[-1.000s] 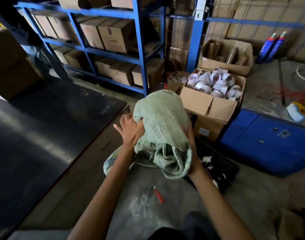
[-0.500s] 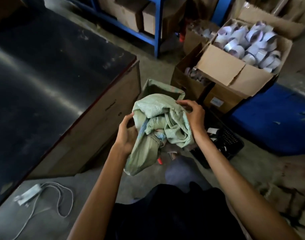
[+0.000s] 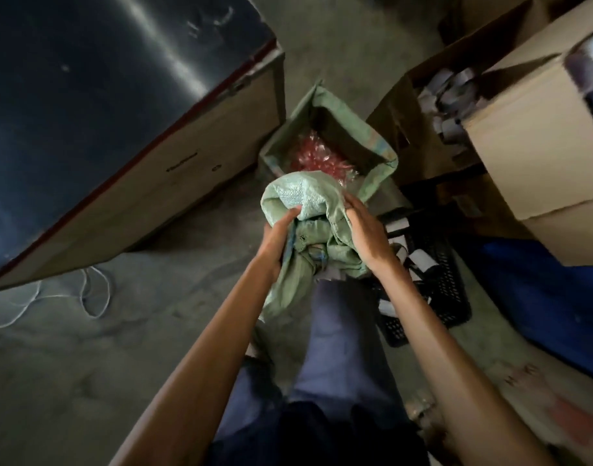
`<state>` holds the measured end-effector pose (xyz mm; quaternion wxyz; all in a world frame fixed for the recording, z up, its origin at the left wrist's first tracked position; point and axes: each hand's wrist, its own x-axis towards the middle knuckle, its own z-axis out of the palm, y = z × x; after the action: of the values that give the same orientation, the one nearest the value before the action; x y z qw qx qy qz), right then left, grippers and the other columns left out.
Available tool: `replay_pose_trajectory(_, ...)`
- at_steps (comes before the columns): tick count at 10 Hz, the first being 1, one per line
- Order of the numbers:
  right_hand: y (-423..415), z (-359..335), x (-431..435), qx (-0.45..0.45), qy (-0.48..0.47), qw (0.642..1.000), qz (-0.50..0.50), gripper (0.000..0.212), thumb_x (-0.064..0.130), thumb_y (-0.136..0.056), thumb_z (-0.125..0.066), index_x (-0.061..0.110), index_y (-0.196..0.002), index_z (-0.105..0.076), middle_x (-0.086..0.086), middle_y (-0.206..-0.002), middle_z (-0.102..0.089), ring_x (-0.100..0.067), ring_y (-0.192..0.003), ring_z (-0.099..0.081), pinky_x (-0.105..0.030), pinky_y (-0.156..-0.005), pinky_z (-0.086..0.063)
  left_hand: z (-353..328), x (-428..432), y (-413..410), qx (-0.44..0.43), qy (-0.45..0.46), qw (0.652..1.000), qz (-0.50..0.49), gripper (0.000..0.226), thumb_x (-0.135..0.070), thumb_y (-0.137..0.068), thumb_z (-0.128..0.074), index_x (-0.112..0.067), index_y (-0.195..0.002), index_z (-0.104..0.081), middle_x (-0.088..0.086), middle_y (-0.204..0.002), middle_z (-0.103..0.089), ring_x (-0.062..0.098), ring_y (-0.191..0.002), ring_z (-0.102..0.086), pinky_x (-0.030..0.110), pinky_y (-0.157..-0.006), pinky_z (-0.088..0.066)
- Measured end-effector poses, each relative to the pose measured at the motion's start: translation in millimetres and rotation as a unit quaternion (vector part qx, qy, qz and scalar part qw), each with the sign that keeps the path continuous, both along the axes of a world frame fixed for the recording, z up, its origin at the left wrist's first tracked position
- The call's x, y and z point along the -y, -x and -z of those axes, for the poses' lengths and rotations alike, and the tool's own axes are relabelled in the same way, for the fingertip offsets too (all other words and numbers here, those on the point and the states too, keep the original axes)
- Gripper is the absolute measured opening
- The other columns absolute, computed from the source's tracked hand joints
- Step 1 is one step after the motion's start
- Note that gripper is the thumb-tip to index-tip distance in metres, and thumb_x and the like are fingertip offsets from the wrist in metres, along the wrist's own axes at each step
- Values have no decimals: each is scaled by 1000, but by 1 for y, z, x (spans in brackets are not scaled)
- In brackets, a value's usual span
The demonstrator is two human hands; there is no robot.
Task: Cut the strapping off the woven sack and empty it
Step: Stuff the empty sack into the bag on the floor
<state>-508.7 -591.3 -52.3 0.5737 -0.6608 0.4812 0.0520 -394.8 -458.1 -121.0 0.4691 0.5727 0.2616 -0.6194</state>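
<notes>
A crumpled green woven sack (image 3: 305, 203) hangs bunched between my hands at the centre of the head view. My left hand (image 3: 277, 237) grips its left side with the fingers dug into the folds. My right hand (image 3: 367, 232) presses against its right side and holds the cloth. Just beyond it stands a second green woven sack (image 3: 365, 136), open at the top, with red packets (image 3: 317, 156) inside. No strapping or cutter is visible.
A dark-topped table (image 3: 86, 95) with a wooden side fills the left. Cardboard boxes (image 3: 537, 139) with tape rolls stand at the right, over a black crate (image 3: 429, 284) and a blue surface (image 3: 540, 290). A white cord (image 3: 93, 294) lies on the concrete floor. My legs are below.
The view has tilted steeply down from the shelves to the floor. My hands lowered the crumpled sack and bunched it tighter. The open sack with red packets has come into sight.
</notes>
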Motion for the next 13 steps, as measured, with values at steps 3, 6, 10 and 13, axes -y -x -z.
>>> replay_pose_trajectory(3, -52, 124, 104, 1, 156, 980, -123, 76, 72, -91, -34, 30, -153, -26, 1, -161, -30, -16, -150, -24, -49, -120, -24, 103, 118, -35, 21, 99, 994, -47, 57, -47, -98, -52, -8, -140, -57, 22, -135, -63, 39, -124, -62, 53, -105, -50)
replay_pose_trajectory(6, -75, 357, 142, -44, 174, 966, -186, 91, 67, -91, -43, 19, -158, -4, -10, -166, -10, -26, -153, -8, -52, -121, -16, 329, 172, -77, 87, 36, 994, -50, 81, -45, -86, -70, -6, -151, -41, 19, -146, -55, 32, -126, -59, 53, -108, -47)
replay_pose_trajectory(10, -75, 487, 202, -124, 82, 977, -154, 106, 77, -75, -46, 23, -158, -5, -9, -163, -20, -27, -150, -22, -47, -120, -25, 432, 215, -93, 169, -43, 977, 119, 101, -77, -83, -50, -12, -157, -30, 14, -158, -40, 33, -143, -42, 37, -114, -38)
replay_pose_trajectory(13, -34, 348, 133, -137, 183, 947, -226, 65, 40, -88, -55, 12, -145, -41, -17, -144, -47, -35, -134, -43, -49, -105, -43, 297, 139, -66, 520, -51, 760, 385, 71, -51, -82, -45, 0, -129, -59, 23, -131, -60, 41, -125, -52, 43, -104, -42)
